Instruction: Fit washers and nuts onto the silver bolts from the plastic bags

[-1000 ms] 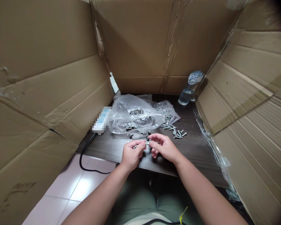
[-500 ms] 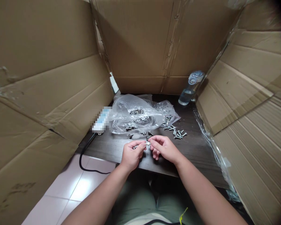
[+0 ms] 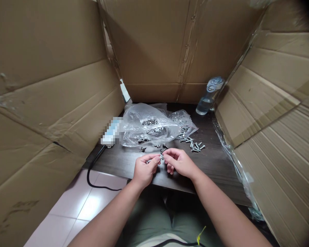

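My left hand [image 3: 145, 168] is closed in a pinch around a metal bolt, mostly hidden by the fingers. My right hand [image 3: 180, 163] pinches a small silvery piece [image 3: 162, 157] at the bolt's end; whether it is a nut or a washer I cannot tell. Both hands meet fingertip to fingertip above the front of the dark table. Just beyond them lie a few loose bolts with dark heads [image 3: 143, 149]. A clear plastic bag [image 3: 134, 116] behind these holds many small metal rings [image 3: 157, 130].
A second plastic bag [image 3: 181, 118] has silver bolts [image 3: 197, 147] spread in front of it, to the right. A water bottle [image 3: 205, 103] stands at the back right. On the left is a pale, blurred-out device [image 3: 110, 133] with a black cable [image 3: 91, 171]. Cardboard walls [image 3: 154, 44] surround the table.
My right fingertips have come slightly closer to the left ones, so less of the silvery piece shows between them. The things on the table lie as before.
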The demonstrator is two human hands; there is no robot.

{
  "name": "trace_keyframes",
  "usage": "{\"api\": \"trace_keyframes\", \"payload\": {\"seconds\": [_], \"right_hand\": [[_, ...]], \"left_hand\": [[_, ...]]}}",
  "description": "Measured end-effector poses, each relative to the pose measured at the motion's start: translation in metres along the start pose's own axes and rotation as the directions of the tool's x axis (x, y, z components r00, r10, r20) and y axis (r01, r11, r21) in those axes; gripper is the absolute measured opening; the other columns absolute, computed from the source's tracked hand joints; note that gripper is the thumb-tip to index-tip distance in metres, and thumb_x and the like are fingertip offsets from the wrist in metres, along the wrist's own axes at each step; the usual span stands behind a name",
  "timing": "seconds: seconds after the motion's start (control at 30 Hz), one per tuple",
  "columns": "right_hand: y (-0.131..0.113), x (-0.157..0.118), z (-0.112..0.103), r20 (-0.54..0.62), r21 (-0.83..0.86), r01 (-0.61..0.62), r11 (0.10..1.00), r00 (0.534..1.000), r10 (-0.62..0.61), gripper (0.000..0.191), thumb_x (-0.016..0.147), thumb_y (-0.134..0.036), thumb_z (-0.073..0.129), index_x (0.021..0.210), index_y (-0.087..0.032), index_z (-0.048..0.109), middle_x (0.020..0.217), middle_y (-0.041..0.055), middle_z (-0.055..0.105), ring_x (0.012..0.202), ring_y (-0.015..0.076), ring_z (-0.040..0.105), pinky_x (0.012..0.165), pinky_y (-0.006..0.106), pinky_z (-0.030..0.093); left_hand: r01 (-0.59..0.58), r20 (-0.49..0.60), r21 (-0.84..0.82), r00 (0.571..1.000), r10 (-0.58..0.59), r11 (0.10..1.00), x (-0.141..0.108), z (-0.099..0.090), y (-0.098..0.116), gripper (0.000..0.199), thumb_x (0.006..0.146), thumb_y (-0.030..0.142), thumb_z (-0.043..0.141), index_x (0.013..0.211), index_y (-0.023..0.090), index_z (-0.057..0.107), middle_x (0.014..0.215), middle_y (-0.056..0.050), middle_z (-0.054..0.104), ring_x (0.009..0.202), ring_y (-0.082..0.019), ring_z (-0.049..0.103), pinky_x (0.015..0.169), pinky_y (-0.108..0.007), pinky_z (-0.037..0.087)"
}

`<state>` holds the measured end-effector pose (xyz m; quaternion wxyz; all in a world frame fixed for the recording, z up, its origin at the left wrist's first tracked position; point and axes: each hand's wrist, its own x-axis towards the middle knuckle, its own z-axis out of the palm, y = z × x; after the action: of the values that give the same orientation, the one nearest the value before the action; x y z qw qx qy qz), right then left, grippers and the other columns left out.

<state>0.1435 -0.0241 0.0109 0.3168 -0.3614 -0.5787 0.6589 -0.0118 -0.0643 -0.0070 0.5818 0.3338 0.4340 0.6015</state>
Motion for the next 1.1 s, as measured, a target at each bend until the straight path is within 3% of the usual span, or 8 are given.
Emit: {"api": "trace_keyframes", "payload": {"seconds": [0.07,0.17,0.4,0.53,0.63,0.77,0.9,1.1], "right_hand": [[-0.0024,-0.0013,-0.0006,0.012,0.040,0.018,0.999,1.000,-0.018,0.037,0.071,-0.043,0.071,0.093,-0.018,0.054,0.060,-0.0042,0.059,0.044,0.0107,0.058,0.042,0.021,0.046],[-0.0050,-0.0017,0.0015,0.001,0.048,-0.001,0.999,1.000,0.001,0.037,0.069,-0.043,0.072,0.089,-0.017,0.053,0.051,-0.0052,0.057,0.042,0.0117,0.056,0.043,0.022,0.046],[0.0004,0.0020,0.0052,0.005,-0.066,-0.047,0.997,0.999,0.048,0.044,0.083,-0.057,0.049,0.066,-0.016,0.051,0.044,-0.0032,0.053,0.034,0.0092,0.050,0.035,0.018,0.039],[-0.0006,0.0000,0.0008,0.000,0.010,0.001,1.000,1.000,-0.001,0.033,0.077,-0.048,0.064,0.086,-0.017,0.054,0.052,-0.0050,0.057,0.041,0.0111,0.056,0.040,0.021,0.045],[-0.0031,-0.0015,0.0001,0.021,0.056,0.006,0.998,1.000,-0.007,0.037,0.070,-0.041,0.072,0.091,-0.017,0.054,0.052,-0.0053,0.058,0.043,0.0117,0.057,0.044,0.022,0.047],[-0.0024,0.0004,0.0041,0.022,0.015,-0.029,0.999,0.999,0.029,0.034,0.075,-0.048,0.065,0.079,-0.016,0.055,0.046,-0.0039,0.057,0.037,0.0105,0.054,0.040,0.020,0.043],[0.0002,0.0022,0.0063,0.026,-0.031,-0.048,0.998,0.998,0.049,0.043,0.084,-0.055,0.050,0.065,-0.016,0.052,0.042,-0.0029,0.054,0.034,0.0095,0.050,0.036,0.019,0.040],[-0.0044,-0.0021,0.0031,0.026,0.042,0.010,0.999,1.000,-0.011,0.034,0.073,-0.044,0.069,0.087,-0.015,0.058,0.055,-0.0027,0.060,0.043,0.0119,0.058,0.042,0.022,0.048]], "left_hand": [[0.007,-0.004,-0.011,1.000,-0.007,1.000,-0.0003,0.0012,0.0011,0.029,0.065,0.031,0.077,0.085,0.011,0.071,0.053,0.002,0.054,0.037,-0.001,0.032,0.038,-0.018,0.017],[0.016,-0.019,-0.004,1.000,-0.016,1.000,-0.0003,0.0021,0.0017,0.032,0.063,0.032,0.078,0.085,0.010,0.071,0.053,0.002,0.055,0.037,-0.001,0.032,0.037,-0.018,0.018],[0.009,0.001,0.008,1.000,-0.009,1.000,0.0001,0.0009,0.0006,0.029,0.065,0.030,0.077,0.084,0.010,0.071,0.052,0.001,0.055,0.037,-0.002,0.032,0.038,-0.018,0.019],[0.005,-0.012,-0.011,1.000,-0.005,1.000,-0.0005,0.0016,0.0016,0.029,0.064,0.030,0.077,0.085,0.010,0.070,0.052,0.002,0.055,0.037,-0.002,0.032,0.038,-0.018,0.018],[0.013,-0.005,-0.017,1.000,-0.013,1.000,-0.0004,0.0019,0.0019,0.031,0.064,0.031,0.077,0.085,0.010,0.070,0.052,0.002,0.054,0.037,-0.002,0.032,0.038,-0.018,0.019],[0.022,0.001,0.001,1.000,-0.022,1.000,0.0005,0.0011,0.0010,0.030,0.063,0.031,0.078,0.084,0.010,0.070,0.053,0.001,0.056,0.037,-0.002,0.032,0.038,-0.018,0.019],[0.016,0.017,0.025,1.000,-0.016,1.000,-0.0001,0.0006,0.0008,0.029,0.064,0.030,0.078,0.084,0.011,0.071,0.048,0.003,0.051,0.038,-0.002,0.031,0.039,-0.018,0.020],[0.004,-0.009,0.072,1.000,-0.003,0.997,-0.0032,0.0028,0.0029,0.032,0.062,0.031,0.079,0.086,0.010,0.071,0.046,0.004,0.050,0.038,-0.002,0.030,0.039,-0.018,0.020]]}}
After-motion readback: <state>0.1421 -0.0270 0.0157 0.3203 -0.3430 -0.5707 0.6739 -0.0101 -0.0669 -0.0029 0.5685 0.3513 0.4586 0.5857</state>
